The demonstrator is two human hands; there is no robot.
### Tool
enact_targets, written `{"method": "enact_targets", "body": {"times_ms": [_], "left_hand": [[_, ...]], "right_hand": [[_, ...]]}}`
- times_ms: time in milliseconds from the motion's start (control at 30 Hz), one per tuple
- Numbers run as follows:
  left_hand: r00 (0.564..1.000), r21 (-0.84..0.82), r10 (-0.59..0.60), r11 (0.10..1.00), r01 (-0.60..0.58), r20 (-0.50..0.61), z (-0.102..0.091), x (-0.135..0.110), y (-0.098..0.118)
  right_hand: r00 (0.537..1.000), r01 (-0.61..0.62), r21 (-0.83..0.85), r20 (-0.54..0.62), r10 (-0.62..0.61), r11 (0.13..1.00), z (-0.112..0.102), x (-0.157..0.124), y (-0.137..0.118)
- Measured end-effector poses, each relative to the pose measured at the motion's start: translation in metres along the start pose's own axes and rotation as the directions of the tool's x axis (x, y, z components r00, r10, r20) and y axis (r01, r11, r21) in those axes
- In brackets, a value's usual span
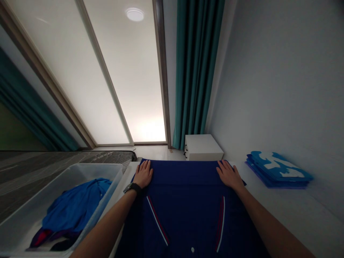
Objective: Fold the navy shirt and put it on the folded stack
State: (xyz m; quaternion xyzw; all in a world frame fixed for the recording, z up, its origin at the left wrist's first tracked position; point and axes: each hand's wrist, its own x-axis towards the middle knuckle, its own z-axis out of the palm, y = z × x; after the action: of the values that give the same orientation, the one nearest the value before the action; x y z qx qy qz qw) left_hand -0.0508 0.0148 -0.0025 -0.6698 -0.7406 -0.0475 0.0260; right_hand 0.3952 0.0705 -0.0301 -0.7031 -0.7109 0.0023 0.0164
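Observation:
A navy blue shirt (185,200) lies spread flat on the white table in front of me. It carries two slanting trims striped in red and white, and a small white button shows near the bottom of the view. My left hand (143,174), with a dark watch on the wrist, rests flat on the shirt's far left corner, fingers stretched out. At the far right corner, my right hand (228,175) also presses flat on the cloth with its fingers apart. Neither hand grips anything. The shirt's near part runs out of view.
Left of the table stands a translucent plastic bin (80,166) holding crumpled blue and dark clothes (77,204). A stack of folded blue garments (279,168) sits on the white table (290,211) at right. Beyond are a small white cabinet (202,145) and a teal curtain (197,71).

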Motion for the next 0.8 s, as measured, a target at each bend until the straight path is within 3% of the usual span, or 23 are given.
{"method": "enact_targets", "body": {"times_ms": [167,300,433,667,800], "left_hand": [[1.0,-0.007,-0.006,1.0,0.006,-0.013,-0.012,0.019,-0.02],[0.996,-0.055,0.058,0.997,-0.055,0.065,-0.027,0.049,-0.042],[0.984,-0.135,0.091,0.988,-0.071,0.154,-0.029,0.077,-0.054],[0.974,-0.306,0.021,0.951,0.05,0.224,-0.018,0.094,-0.069],[0.976,-0.426,-0.059,0.893,0.145,0.209,-0.016,0.098,-0.077]], "right_hand": [[0.998,0.004,-0.011,-0.055,-0.004,1.0,0.008,0.002,0.002],[0.997,0.016,0.001,-0.08,-0.016,1.0,0.011,0.002,0.002],[0.997,0.011,-0.005,-0.082,-0.012,1.0,0.01,0.001,0.001],[0.996,0.008,0.005,-0.092,-0.008,1.0,0.007,-0.002,0.0],[0.996,0.0,0.012,-0.09,0.001,1.0,0.004,-0.002,-0.001]]}}
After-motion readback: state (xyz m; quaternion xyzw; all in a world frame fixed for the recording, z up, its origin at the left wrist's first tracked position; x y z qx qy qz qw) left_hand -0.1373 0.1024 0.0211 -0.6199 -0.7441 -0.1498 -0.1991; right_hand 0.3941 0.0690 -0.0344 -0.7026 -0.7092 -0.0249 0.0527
